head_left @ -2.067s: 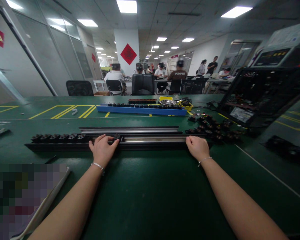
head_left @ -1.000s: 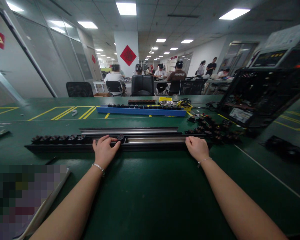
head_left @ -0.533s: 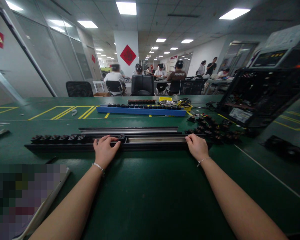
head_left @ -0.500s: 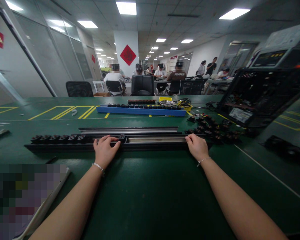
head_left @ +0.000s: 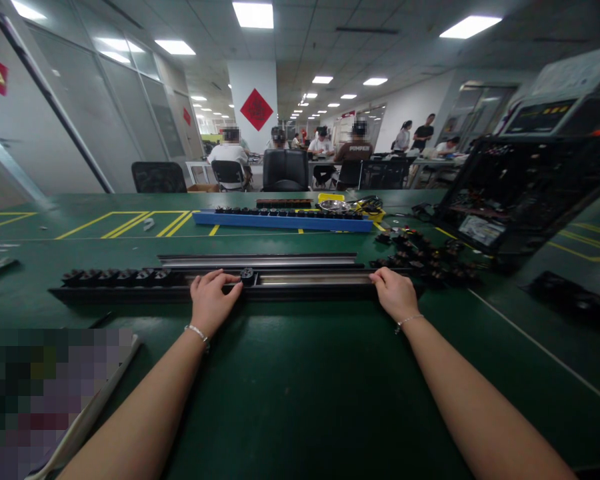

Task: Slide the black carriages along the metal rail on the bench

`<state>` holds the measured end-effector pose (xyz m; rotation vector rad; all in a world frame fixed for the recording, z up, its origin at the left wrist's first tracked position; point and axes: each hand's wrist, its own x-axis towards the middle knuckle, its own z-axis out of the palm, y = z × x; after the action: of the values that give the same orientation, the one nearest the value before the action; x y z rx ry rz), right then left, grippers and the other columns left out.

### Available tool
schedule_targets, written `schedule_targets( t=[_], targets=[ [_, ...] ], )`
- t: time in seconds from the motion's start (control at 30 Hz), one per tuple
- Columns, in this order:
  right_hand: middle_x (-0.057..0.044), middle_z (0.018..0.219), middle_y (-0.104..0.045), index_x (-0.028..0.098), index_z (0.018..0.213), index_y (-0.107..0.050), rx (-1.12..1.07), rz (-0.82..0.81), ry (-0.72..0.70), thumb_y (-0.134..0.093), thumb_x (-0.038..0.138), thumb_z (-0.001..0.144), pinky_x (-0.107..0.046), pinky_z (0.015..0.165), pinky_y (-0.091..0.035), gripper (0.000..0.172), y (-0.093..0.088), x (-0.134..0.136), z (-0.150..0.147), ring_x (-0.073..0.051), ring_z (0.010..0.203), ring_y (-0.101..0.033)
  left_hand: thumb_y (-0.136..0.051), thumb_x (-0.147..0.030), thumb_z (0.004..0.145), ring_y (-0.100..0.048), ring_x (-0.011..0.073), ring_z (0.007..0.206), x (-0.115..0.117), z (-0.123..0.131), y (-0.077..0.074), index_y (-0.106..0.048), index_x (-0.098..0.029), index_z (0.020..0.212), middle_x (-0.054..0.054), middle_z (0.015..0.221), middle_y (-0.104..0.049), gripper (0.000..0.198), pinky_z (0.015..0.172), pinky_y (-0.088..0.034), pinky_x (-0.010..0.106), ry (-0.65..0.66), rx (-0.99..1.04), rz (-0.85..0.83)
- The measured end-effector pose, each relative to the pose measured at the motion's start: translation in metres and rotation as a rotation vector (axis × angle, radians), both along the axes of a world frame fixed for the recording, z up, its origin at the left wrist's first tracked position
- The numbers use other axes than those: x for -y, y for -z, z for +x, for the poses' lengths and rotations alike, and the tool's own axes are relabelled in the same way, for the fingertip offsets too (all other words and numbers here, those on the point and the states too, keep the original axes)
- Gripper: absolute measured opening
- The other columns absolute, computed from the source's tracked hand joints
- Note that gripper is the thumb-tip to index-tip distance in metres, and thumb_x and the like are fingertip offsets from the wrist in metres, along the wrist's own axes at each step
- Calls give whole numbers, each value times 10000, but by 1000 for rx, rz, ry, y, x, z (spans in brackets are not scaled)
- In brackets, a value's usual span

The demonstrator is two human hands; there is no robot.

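A long black rail (head_left: 305,285) lies across the green table (head_left: 300,387), with several small black parts (head_left: 115,276) lined up on its left end. My left hand (head_left: 211,300) rests on the rail near its middle, fingers curled, its thumb against a single small black part (head_left: 247,274). My right hand (head_left: 394,293) lies closed over the rail's right end, fingers hidden behind the knuckles. A second silver-grey rail (head_left: 260,260) lies just behind, parallel.
A heap of loose black parts (head_left: 425,253) sits to the right of the rails. A blue tray (head_left: 280,220) with more parts lies further back, by a yellow bin (head_left: 350,203). A dark machine (head_left: 525,180) stands at right. People sit at tables in the background.
My left hand has slid to the right along the rail, pushing the single black part with it. The right hand has stayed at the rail's right end.
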<state>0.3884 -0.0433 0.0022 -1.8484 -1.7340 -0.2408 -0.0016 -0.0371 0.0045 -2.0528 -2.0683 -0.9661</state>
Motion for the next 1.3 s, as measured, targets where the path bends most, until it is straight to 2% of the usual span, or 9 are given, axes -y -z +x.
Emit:
schedule_targets(
  t=[0.53,1.3],
  targets=[
    [-25,702,-622,212,654,-530,-2,-28,-52,-393,348,852,-276,626,-281,277,-5,3,-1,-161,685,-542,-528,-392,777,-481,229,1198,0,1,0,-682,-254,891,60,1077,-662,237,1073,-226,461,69,3,6],
    [-22,644,-587,206,612,-499,-2,-47,-34,-400,389,848,-268,581,-241,315,-5,3,0,-148,632,-504,-556,-375,784,-494,237,1183,-1,0,2,-682,-260,862,51,1054,-672,189,1061,-256,494,133,-11,33]
  ],
)
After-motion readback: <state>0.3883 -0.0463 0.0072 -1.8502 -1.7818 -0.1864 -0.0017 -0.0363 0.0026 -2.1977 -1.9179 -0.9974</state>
